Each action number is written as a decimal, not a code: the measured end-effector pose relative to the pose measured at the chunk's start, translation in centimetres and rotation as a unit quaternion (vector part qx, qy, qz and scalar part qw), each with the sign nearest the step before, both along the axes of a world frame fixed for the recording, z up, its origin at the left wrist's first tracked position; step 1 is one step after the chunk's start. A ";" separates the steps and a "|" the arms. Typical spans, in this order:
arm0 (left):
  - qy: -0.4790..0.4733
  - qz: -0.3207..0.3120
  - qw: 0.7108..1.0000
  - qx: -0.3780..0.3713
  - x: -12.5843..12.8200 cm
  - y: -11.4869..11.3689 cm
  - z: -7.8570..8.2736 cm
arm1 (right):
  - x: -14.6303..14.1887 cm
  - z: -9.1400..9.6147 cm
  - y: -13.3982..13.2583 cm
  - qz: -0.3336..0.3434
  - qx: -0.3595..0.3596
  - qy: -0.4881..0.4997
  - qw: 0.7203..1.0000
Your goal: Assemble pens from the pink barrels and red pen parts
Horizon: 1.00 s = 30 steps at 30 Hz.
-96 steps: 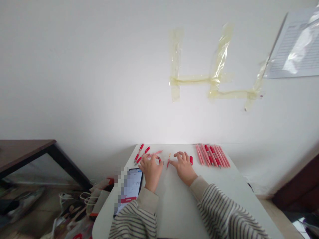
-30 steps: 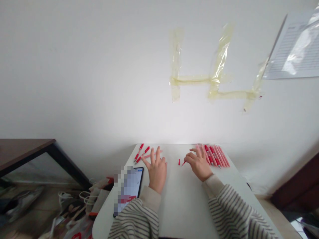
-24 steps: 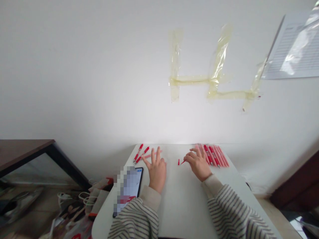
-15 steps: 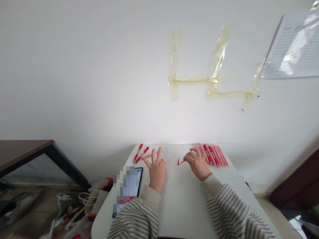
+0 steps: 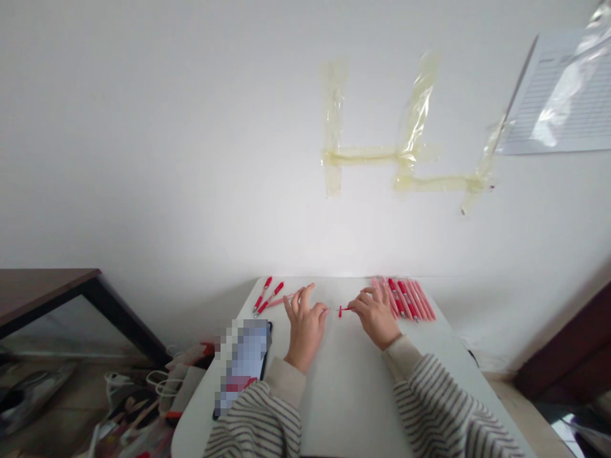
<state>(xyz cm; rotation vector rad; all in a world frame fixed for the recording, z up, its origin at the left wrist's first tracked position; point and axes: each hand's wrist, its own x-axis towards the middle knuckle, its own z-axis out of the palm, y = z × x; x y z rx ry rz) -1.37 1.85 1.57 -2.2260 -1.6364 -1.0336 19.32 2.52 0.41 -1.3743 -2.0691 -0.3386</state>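
My left hand (image 5: 304, 326) rests on the white table (image 5: 348, 394), its thumb and forefinger pinching something thin toward the right, the other fingers raised. My right hand (image 5: 377, 315) is curled, pinching a thin red refill-like piece (image 5: 342, 310) that points left toward the left hand. A row of several pink and red pens (image 5: 405, 298) lies just right of the right hand. Two red pens (image 5: 266, 295) and a pink barrel (image 5: 280, 299) lie beyond the left hand.
A phone (image 5: 241, 362) lies on the table by my left sleeve. A dark wooden table (image 5: 48, 292) stands at the left, with bags and clutter (image 5: 143, 407) on the floor below. Tape strips (image 5: 401, 152) and a sheet of paper (image 5: 558, 102) hang on the wall.
My left hand moved right from its spread pose and closed its thumb and forefinger. The right hand turned the thin red piece level toward the left hand. The camera shifted slightly.
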 end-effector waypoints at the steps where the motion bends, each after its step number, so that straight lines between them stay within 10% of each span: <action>1: 0.002 -0.002 1.000 -0.003 0.0 0.0 0.0 | 0.0 0.0 0.0 0.003 -0.003 0.008 1.000; 30: 0.014 -0.066 0.998 0.002 0.3 -0.2 0.1 | -1.1 -0.2 -0.2 0.037 -0.009 0.014 0.999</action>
